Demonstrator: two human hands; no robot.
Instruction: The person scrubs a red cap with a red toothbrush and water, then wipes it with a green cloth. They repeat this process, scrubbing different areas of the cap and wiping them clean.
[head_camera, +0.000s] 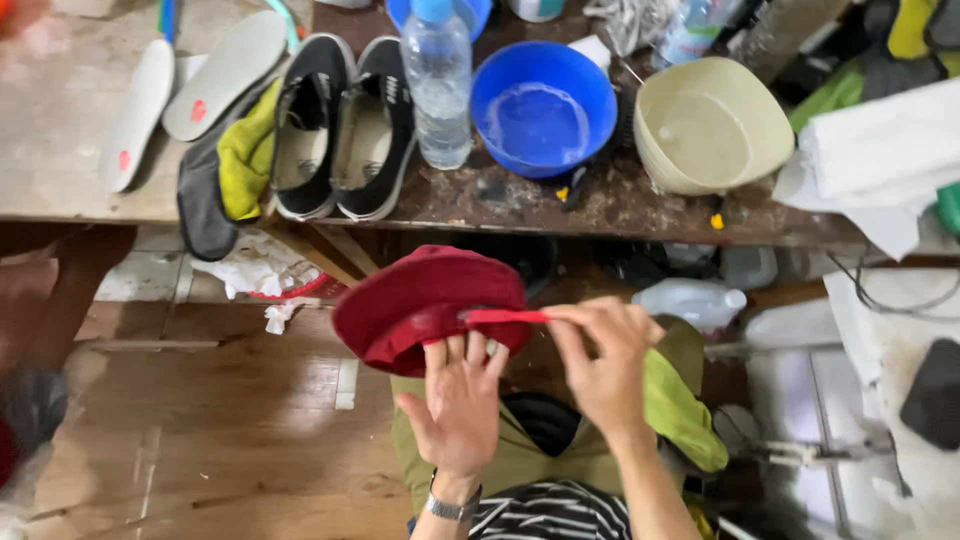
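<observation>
Head view, looking down over the person's lap. Left hand (460, 405) palm-up-ish, fingers spread and pressed under the red cap (425, 300), propping it from below; wristwatch (452, 507) on that wrist. Right hand (600, 360) reaches in from the right, thumb and fingers pinched shut on the handle of a red brush (500, 317), which lies against the cap's lower edge. Brush long axis runs roughly left-right, its working end toward the left, into the cap. Cap sits in the air above the knees, below the bench edge, dome facing up and left; can't tell where the brim points.

Worn wooden workbench (600, 205) across the top carries a pair of black sneakers (340, 125), two pale insoles (180, 95), a water bottle (437, 85), a blue bowl (543, 108) and a beige bowl (710, 125). Wood plank floor (220, 440) on the left.
</observation>
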